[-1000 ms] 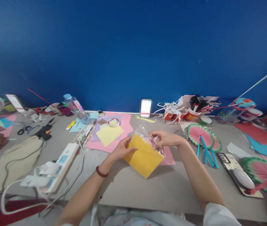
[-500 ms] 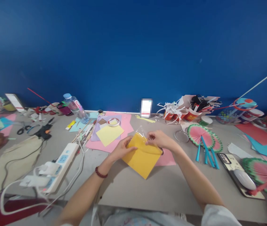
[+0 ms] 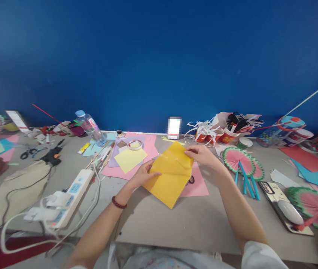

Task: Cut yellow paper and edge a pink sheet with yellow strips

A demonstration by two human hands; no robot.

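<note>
The yellow sheet (image 3: 170, 175) is being held low over the surface (image 3: 192, 220), stretched between the two grips, with one corner pointing down toward the person. Its left edge is being pinched by the left grip (image 3: 144, 175), thumb lying on top of the paper and fingers tucked beneath. Its upper right corner is being clamped by the right grip (image 3: 202, 155), fingertips drawn together on the paper. A glossy, clear film is showing across the upper part of the sheet, between the grips; whether it is a sleeve or a loose layer cannot be told.

A pink sheet (image 3: 196, 185) is lying flat on the surface directly under the right grip, partly covered by the yellow one. A pale yellow square (image 3: 130, 158) and a roll of tape (image 3: 135, 145) are resting just beyond the left grip, on more pink and lilac paper. A white power strip (image 3: 71, 194) with trailing cords is lying well to the left of the left grip. Pink and green paper fans (image 3: 241, 160) with blue handles are spread just to the right of the right grip. A clear water bottle (image 3: 90, 127) is standing farther off, beyond and to the left of the left grip, near the blue wall (image 3: 159, 56).
</note>
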